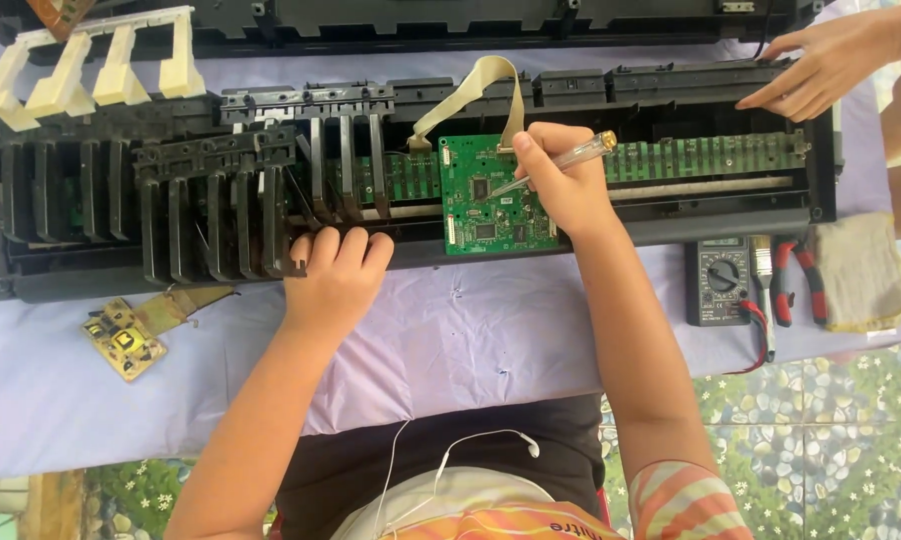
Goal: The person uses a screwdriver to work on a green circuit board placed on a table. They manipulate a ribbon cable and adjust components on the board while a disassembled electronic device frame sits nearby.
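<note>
Nearest, the left hand (333, 275) rests curled on the front edge of the opened keyboard case (91, 280), holding nothing. Beyond it, the right hand (561, 180) grips a clear-handled screwdriver (563, 160), tip on the green circuit board (491, 195) inside the case. Farthest, another person's hand (821, 65) touches the case's back rim.

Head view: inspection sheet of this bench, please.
Surface: lilac cloth on the table.
Job's things: opened keyboard chassis, green circuit board, clear-handled screwdriver.
Clutter: small yellow board, multimeter, red pliers, rag, loose white keys.
Grippers: right hand holds the screwdriver; left hand rests on the chassis edge; another person's hand touches the far rim.
Cables: beige ribbon cable, white earphone wire.
Surroundings: pebble-pattern tiles.
</note>
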